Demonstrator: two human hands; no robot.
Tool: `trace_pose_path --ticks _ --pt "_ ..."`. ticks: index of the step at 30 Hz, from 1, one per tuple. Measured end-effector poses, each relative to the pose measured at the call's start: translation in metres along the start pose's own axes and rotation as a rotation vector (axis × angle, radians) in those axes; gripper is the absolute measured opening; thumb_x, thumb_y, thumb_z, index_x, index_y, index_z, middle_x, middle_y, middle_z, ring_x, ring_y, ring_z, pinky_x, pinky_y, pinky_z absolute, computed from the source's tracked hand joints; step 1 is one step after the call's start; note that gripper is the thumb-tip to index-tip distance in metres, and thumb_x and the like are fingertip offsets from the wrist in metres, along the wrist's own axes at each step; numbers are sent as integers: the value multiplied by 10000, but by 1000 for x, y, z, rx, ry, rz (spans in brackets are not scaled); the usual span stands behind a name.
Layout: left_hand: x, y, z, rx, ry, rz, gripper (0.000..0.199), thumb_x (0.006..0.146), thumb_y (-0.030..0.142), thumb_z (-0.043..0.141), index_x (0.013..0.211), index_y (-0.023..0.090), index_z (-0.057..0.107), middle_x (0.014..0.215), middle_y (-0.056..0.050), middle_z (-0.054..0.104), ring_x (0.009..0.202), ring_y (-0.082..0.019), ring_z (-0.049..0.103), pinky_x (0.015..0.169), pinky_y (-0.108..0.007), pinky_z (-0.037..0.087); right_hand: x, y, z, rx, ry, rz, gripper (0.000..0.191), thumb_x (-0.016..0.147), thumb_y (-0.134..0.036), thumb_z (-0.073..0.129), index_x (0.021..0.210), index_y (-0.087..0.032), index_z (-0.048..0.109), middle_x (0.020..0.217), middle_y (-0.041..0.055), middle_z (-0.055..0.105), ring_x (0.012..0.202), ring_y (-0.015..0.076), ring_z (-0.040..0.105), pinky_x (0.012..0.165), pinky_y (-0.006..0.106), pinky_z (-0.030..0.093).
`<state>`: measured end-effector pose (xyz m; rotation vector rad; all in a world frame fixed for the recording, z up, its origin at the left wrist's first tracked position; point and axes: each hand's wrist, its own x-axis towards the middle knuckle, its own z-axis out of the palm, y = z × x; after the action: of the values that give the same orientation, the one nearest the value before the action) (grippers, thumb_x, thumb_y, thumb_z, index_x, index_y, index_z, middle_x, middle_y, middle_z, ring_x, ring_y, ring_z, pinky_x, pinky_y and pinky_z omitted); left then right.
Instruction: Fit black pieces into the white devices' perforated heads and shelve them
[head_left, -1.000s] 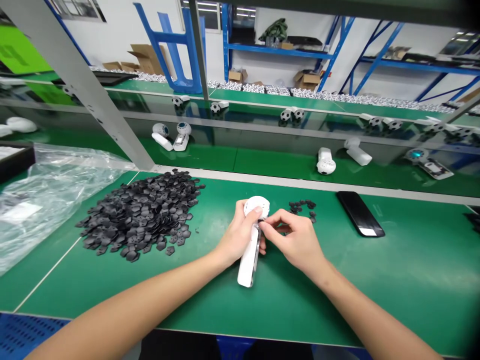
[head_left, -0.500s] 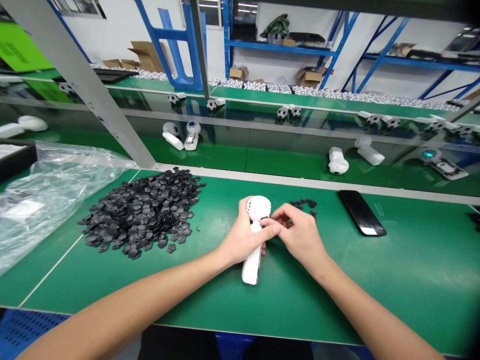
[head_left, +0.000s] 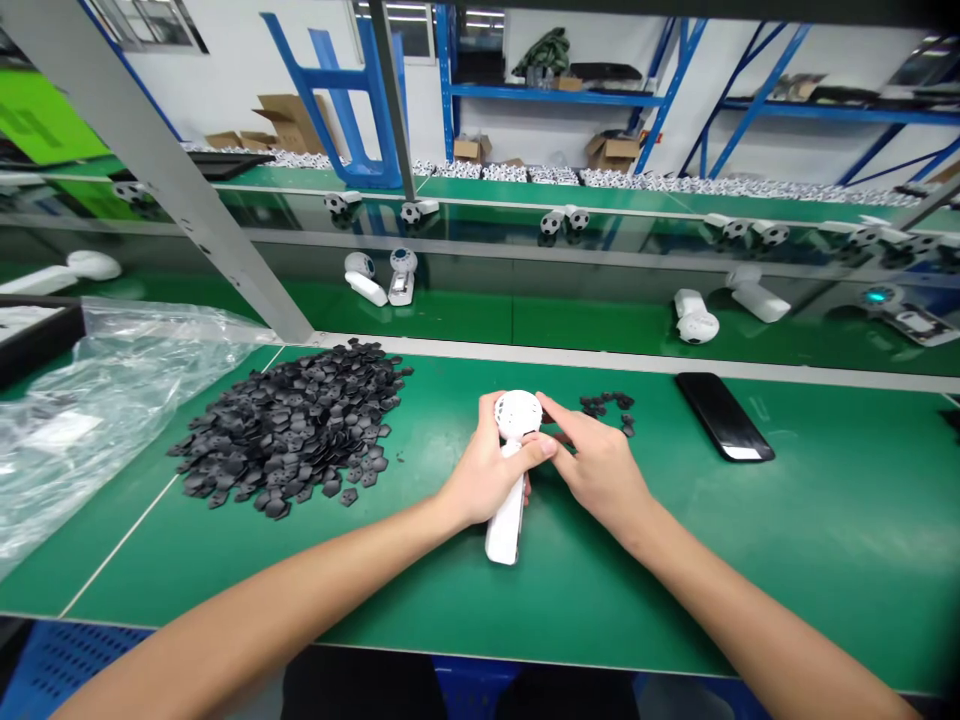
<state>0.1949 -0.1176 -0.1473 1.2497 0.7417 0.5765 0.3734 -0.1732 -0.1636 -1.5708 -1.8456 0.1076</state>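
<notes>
Holding the device [head_left: 507, 520] over the bench [head_left: 390, 600] at twelve o'clock in the wrapped left hand [head_left: 484, 475], showing a white, slotted round head [head_left: 517, 412], plain handle [head_left: 503, 545] toward six. Touching its three-o'clock side with half-curled right hand [head_left: 592, 455]; cannot tell if pinching.

Midway between the near and far edges of the worktop [head_left: 637, 590], the handled device [head_left: 505, 535] lies in the left hand [head_left: 476, 480], with the right hand [head_left: 604, 470] at its right side. To their left, a heap of pieces [head_left: 300, 430] spreads from near the far edge toward the near one; left of it lies a plastic sheet [head_left: 142, 375], with a tray [head_left: 52, 340] behind its left part. Behind the right hand sits a small cluster [head_left: 606, 402], and right of that a phone [head_left: 724, 415], one end near the far edge. Beyond that edge, other devices [head_left: 696, 318] rest on a second surface [head_left: 450, 310], to left and right
</notes>
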Motion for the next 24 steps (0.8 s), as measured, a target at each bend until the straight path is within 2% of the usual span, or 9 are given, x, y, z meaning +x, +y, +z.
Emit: trace_pose_path --ticks 4,7,9,10,12,14,18,21,24 --pt "3 1 -4 -3 -28 8 757 858 500 820 1351 291 285 813 54 606 503 -157 627 460 -323 591 7 1 -3 71 14 11 490 1027 -371 637 1482 -191 647 1327 116 757 1107 307 766 944 442 625" --pt "6 5 -8 -21 -92 -39 696 916 516 753 1377 275 291 717 61 605 504 -179 642 502 -347 604 18 9 -22 180 -72 53 395 1022 -391 652 1380 -245 731 1329 59 762 1163 278 751 1000 400 601" --pt "7 8 -12 -27 -131 -59 664 943 474 727 1402 269 293 697 56 614 526 -186 659 550 -362 617 23 22 -41 216 -97 116 339 1074 -422 561 1276 -271 788 1281 26 785 1166 258 750 1021 382 584" --pt "8 9 -13 -31 -146 -66 659 949 444 724 1414 268 291 702 52 619 543 -187 668 577 -372 625 25 31 -51 199 -66 173 360 1092 -434 517 1236 -271 804 1237 24 801 1126 254 763 996 379 590" --pt "8 9 -16 -44 -169 -79 648 955 396 719 1424 264 291 727 49 619 569 -188 680 617 -397 637 25 53 -67 86 -46 278 356 1079 -448 534 1211 -263 809 1131 30 826 1026 262 782 929 388 600" --pt "9 9 -18 -51 -190 -92 616 958 361 711 1411 264 305 786 38 622 582 -188 688 628 -415 642 24 73 -75 -37 -111 301 298 1044 -423 599 1164 -264 820 1132 30 823 1016 272 773 899 396 592" --pt "9 7 -19 -52 -190 -93 592 931 279 718 1388 283 343 985 -5 633 579 -161 685 596 -400 635 24 93 -66 -148 -185 211 275 1050 -368 595 1157 -268 828 1173 56 782 1046 255 735 911 379 562" --pt "8 7 -18 -73 -189 -91 581 935 274 702 1390 288 341 1018 -14 629 581 -154 682 596 -398 636 25 90 -54 -206 -216 207 277 1049 -406 603 1169 -302 831 1160 67 747 1006 244 720 825 351 550" --pt "8 9 -18 -67 -201 -86 573 949 298 689 1390 297 322 1021 -18 635 573 -157 683 594 -395 630 29 82 -45 -251 -181 259 254 1015 -450 657 1077 -299 852 1102 71 740 1008 255 703 778 342 526"
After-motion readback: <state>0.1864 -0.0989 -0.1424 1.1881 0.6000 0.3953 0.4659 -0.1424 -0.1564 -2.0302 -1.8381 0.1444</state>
